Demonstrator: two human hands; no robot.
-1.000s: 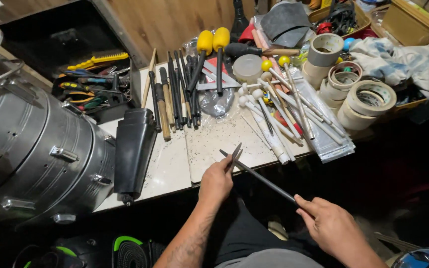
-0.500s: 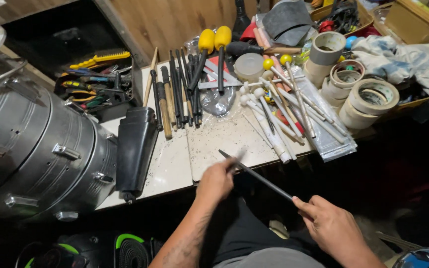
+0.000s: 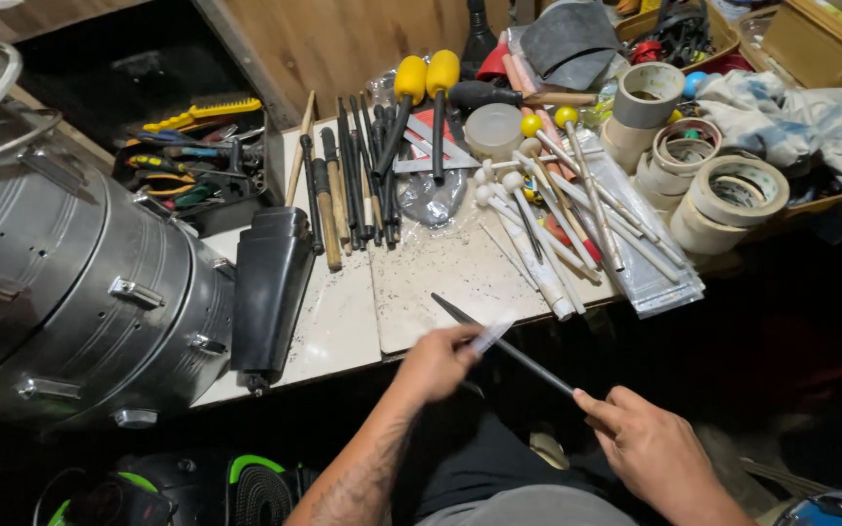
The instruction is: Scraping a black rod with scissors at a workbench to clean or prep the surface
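Note:
My right hand [image 3: 647, 450] grips the near end of a thin dark stick [image 3: 504, 343] that points up and left toward the tiled bench. My left hand [image 3: 438, 362] pinches a small pale piece, blurred, [image 3: 492, 333] against the stick's middle. Both hands are just below the bench's front edge [image 3: 392, 351]. What the pale piece is cannot be made out.
On the bench lie several dark sticks [image 3: 358, 180], yellow-headed mallets [image 3: 425, 78], white-tipped sticks [image 3: 548, 214] and a black cowbell [image 3: 267, 282]. Tape rolls [image 3: 723, 190] sit at right, a metal drum [image 3: 70, 292] at left, a tool tray [image 3: 192, 161] behind it.
The left hand has slid along the stick and back while the pale piece blurs with motion. The right hand has kept its hold on the stick's end.

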